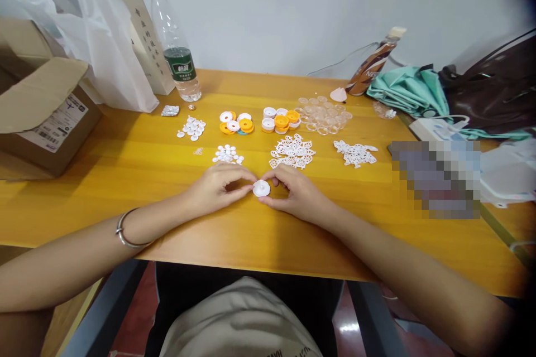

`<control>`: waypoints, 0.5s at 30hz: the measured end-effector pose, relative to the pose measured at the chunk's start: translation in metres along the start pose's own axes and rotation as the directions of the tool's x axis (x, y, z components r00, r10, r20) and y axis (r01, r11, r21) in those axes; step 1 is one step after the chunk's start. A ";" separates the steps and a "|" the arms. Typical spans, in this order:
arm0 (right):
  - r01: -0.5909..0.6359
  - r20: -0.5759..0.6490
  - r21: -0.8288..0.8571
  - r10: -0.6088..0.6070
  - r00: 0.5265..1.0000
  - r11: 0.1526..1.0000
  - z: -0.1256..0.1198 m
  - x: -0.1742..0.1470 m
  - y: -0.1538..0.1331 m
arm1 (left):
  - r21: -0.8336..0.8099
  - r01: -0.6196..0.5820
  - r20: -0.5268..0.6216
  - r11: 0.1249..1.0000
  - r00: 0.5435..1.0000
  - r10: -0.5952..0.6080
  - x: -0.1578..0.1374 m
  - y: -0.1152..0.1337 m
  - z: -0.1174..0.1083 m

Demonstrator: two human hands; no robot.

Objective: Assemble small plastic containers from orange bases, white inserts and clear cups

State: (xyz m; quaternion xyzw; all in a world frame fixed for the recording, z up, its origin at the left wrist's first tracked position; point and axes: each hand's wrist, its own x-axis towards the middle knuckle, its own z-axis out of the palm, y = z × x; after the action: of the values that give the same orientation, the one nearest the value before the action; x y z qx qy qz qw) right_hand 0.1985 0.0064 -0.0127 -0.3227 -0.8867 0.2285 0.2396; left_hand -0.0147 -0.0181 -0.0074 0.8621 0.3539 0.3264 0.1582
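Between my two hands, just above or on the table, is a small round white plastic piece (262,188) with a scalloped edge. My left hand (218,187) pinches its left side between thumb and fingertips. From the other side, the thumb and index finger of my right hand (295,192) close on its right edge. Small white knobbed pieces (226,154) lie beyond my left hand. Lacy white cut-out pieces (292,150) are piled right behind my right hand.
Further back lie white discs with stems (191,128), white and orange rings (237,122), stacked rings (281,119) and clear discs (323,114). White flat pieces (355,153) sit to the right. A water bottle (178,61), cardboard box (46,106), drink bottle (372,64) and power strip (435,131) stand around them.
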 end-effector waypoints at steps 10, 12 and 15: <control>0.005 -0.090 0.092 0.003 0.996 0.996 0.002 -0.004 -0.001 | 0.119 0.009 0.001 0.993 1.000 -0.009 -0.015 0.003 0.004; 0.026 -0.089 0.096 -0.018 0.996 0.995 0.002 -0.004 -0.001 | 0.150 -0.013 0.014 0.989 1.000 0.011 -0.013 0.004 0.004; 0.041 -0.084 0.091 -0.033 0.996 0.995 0.002 -0.004 -0.001 | 0.187 -0.041 0.020 0.981 0.999 0.038 -0.011 0.005 0.003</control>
State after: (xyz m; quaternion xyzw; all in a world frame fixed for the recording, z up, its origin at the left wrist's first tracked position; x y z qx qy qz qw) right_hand 0.1992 0.0028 -0.0150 -0.3038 -0.8704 0.2514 0.2949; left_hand -0.0156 -0.0298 -0.0122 0.8826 0.3646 0.2878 0.0724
